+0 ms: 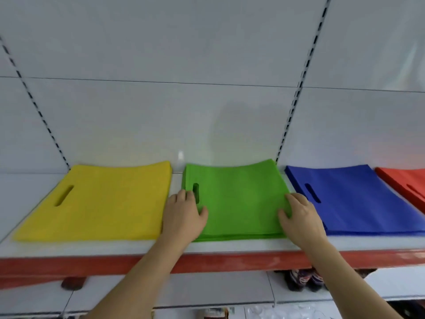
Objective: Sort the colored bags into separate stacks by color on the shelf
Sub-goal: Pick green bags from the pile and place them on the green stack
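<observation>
Your left hand [184, 215] and right hand [299, 217] lie flat and relaxed, grip unclenched, pressing the two side edges of the green stack [239, 199] at the shelf [230, 247] centre. Yellow stack [108, 201] sits at 9 o'clock, blue stack [358, 199] at 3 o'clock, red stack [409, 183] beyond it. You appear to be squaring green; next, nudge the edges flush without disturbing its neighbours.

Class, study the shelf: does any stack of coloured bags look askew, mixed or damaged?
Nothing stands out. The yellow, green, blue and red flat bag stacks lie separate, one colour each; both hands rest on the green one.
</observation>
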`<action>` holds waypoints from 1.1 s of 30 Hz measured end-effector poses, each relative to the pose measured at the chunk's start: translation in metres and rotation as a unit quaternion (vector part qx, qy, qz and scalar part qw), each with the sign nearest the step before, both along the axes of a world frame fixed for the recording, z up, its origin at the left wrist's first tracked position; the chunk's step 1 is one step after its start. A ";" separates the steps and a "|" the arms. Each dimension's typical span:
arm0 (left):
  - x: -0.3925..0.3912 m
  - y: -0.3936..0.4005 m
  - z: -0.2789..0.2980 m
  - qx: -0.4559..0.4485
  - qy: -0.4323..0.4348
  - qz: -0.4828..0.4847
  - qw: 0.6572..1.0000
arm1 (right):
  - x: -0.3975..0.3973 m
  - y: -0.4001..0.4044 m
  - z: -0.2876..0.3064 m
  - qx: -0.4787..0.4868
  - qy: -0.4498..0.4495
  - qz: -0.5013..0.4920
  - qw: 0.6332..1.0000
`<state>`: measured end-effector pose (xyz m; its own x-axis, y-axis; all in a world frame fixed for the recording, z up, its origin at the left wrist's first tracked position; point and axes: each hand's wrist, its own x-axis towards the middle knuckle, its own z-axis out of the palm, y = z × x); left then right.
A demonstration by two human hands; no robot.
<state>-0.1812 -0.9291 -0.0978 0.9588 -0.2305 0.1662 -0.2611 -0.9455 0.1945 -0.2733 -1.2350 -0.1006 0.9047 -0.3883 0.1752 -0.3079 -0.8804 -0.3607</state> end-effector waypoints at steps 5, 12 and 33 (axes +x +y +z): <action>-0.005 -0.002 -0.003 0.049 0.016 0.019 0.998 | 0.001 -0.001 -0.010 -0.023 0.028 0.016 0.999; -0.007 -0.006 0.003 0.070 0.029 0.023 0.997 | 0.001 0.002 -0.012 -0.102 0.090 0.029 0.990; -0.063 0.178 0.035 0.014 -0.112 0.158 0.981 | 0.016 0.249 0.032 -0.136 -0.036 0.220 0.965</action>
